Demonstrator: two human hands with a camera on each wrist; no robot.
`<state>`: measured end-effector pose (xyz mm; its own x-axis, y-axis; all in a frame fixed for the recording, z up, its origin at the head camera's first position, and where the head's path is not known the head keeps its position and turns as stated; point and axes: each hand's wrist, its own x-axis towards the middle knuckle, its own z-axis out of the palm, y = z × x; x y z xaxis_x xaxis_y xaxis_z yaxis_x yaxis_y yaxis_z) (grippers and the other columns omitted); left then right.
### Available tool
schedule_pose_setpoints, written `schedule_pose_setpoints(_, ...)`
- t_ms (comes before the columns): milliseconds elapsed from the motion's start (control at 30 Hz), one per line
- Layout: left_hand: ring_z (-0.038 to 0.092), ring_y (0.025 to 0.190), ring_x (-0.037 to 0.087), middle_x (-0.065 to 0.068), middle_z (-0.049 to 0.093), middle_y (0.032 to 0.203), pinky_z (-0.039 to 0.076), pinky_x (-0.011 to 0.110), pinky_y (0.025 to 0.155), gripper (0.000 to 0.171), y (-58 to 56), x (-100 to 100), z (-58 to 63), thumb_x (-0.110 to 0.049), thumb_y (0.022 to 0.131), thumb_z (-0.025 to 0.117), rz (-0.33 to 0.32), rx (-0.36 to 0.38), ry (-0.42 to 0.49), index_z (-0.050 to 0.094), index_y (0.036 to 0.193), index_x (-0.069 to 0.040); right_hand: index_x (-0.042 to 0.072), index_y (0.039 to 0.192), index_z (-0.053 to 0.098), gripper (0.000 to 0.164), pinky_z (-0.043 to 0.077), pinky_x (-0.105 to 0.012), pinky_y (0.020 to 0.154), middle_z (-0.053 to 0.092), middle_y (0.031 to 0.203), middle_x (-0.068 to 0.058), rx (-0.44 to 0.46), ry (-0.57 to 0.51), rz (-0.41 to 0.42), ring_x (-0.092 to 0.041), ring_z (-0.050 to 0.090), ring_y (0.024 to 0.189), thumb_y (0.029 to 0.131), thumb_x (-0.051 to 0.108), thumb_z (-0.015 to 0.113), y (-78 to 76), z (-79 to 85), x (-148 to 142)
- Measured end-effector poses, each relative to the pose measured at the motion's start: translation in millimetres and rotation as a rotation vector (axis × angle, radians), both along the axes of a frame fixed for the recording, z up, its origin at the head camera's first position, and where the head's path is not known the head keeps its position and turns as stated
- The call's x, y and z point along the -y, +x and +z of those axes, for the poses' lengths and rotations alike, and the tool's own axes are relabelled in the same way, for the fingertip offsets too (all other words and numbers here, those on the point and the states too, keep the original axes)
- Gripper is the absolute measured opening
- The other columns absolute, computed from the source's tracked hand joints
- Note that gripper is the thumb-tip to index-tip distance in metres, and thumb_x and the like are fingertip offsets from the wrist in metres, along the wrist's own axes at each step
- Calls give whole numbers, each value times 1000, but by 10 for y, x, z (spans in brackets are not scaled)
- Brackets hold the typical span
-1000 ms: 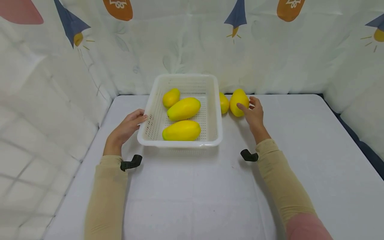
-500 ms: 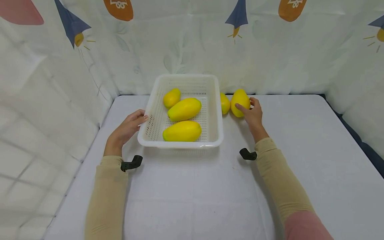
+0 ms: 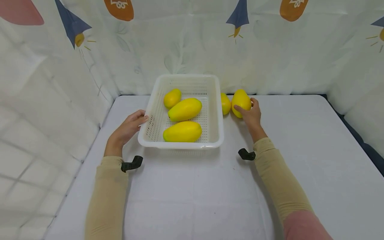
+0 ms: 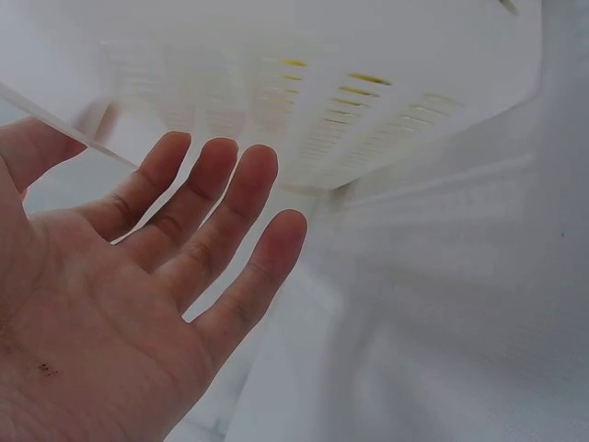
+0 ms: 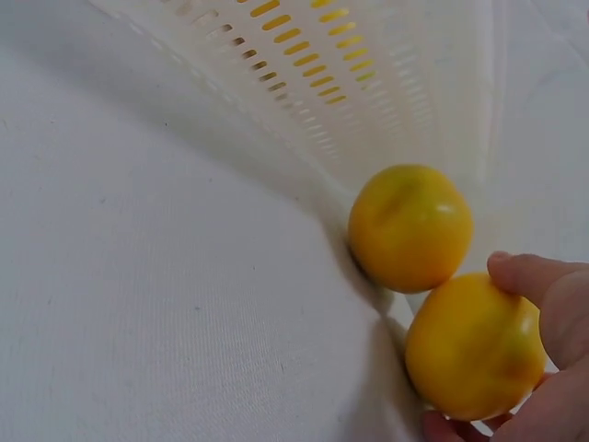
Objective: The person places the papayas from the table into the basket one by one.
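Observation:
A white perforated plastic basket stands at the back of the table in the head view. Inside lie two long yellow papayas and one smaller yellow mango. My left hand holds the basket's left side, thumb over the rim, fingers outside the wall. Against the basket's right side, a yellow mango sits partly hidden in the head view. Another yellow mango touches it on the right. My right hand grips this one, thumb on the near side and fingers around its right side.
A white cloth covers the table. Close behind the basket hangs a patterned white curtain, with more curtain at left and right. A black wrist mount juts from the left sleeve, another mount from the right.
My right hand has shifted slightly left, its thumb and fingers closing further around the right mango. The left hand still holds the basket, and the fruit stays in place.

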<state>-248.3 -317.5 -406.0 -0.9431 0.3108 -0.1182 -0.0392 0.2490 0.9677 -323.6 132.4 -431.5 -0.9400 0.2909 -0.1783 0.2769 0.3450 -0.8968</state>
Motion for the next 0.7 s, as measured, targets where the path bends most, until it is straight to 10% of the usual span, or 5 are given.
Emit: schedule_pose_setpoints(700,59,96,6,-10,61,106,44,22,89,30,-6,5,-8,-34,101,48,14,18,-16,49,120,-11,25,152,23,83,27,-37,117,23,159,-3,-42,-60,-57,-23,28,142,86,41,69,75,88,-50)
